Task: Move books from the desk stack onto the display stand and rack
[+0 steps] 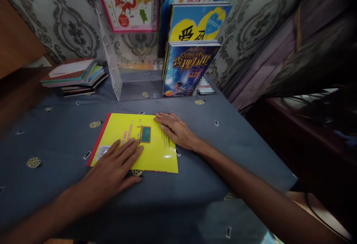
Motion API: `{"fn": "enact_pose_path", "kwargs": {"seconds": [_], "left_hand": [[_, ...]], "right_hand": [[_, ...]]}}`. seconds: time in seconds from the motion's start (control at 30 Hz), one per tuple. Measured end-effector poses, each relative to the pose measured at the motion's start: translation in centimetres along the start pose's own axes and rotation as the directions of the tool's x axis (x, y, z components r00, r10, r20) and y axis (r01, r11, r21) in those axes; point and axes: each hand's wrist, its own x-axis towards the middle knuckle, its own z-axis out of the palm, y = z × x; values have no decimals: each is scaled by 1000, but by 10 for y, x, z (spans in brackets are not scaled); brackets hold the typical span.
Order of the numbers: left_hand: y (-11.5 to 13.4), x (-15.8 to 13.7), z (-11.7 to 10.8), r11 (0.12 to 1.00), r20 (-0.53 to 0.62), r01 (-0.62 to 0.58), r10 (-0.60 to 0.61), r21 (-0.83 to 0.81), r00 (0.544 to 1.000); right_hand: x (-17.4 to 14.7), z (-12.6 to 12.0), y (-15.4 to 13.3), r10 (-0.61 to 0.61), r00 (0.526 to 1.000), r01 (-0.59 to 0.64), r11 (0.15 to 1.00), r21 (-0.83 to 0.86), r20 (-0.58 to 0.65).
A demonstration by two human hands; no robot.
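Note:
A yellow book (pixel 156 158) with a red spine lies flat on the cloth-covered table, its cover showing a small green chalkboard picture and a barcode at the lower left. My left hand (pixel 117 166) rests open across its lower left part, fingers stretched over the cover and hiding some of the print. At the upper right corner my right hand (pixel 178 130) lies flat, fingers extended along the book's edge. Neither hand grips anything.
Behind the book stands a clear acrylic rack (pixel 114 73), with upright books (pixel 191 69) in its right part. A stack of thin books (pixel 74 77) sits at the back left. The grey-blue tablecloth (pixel 217 155) ends at a right-hand edge near a curtain (pixel 264 58).

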Motion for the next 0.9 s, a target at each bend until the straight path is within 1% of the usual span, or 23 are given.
{"fn": "enact_pose_path", "kwargs": {"seconds": [0.13, 0.23, 0.3, 0.37, 0.43, 0.57, 0.67, 0.77, 0.83, 0.9], "left_hand": [[4, 48, 6, 992, 130, -60, 74, -107, 989], [10, 78, 3, 974, 174, -112, 147, -195, 974], [15, 88, 0, 967, 186, -141, 181, -210, 966], [20, 87, 0, 966, 177, -164, 201, -200, 964], [23, 77, 2, 967, 135, -186, 211, -173, 968], [27, 49, 12, 978, -28, -205, 204, -37, 979], [29, 31, 13, 974, -138, -207, 218, 87, 966], [31, 23, 6, 954, -204, -240, 275, 181, 939], [31, 21, -3, 953, -250, -257, 291, 160, 923], [29, 23, -14, 974, -320, -225, 225, 38, 920]], "right_hand": [[1, -2, 1, 0, 1000, -1, 999, 33, 3], [2, -2, 3, -10, 1000, 11, 999, 46, -7], [2, -1, 4, -17, 1000, 17, 999, 37, -4], [1, -1, 4, -18, 1000, 18, 1000, 14, 6], [0, 0, 2, -20, 1000, 20, 1000, -14, 17], [-4, -2, -4, -24, 999, 26, 998, -61, 25], [-11, -5, -12, -12, 999, 14, 996, -83, 31], [-22, -8, -23, 8, 999, -5, 996, -84, 34], [-32, -13, -31, 27, 999, -26, 999, -39, 25], [-44, -20, -39, 64, 998, -65, 996, 61, 19]]}}
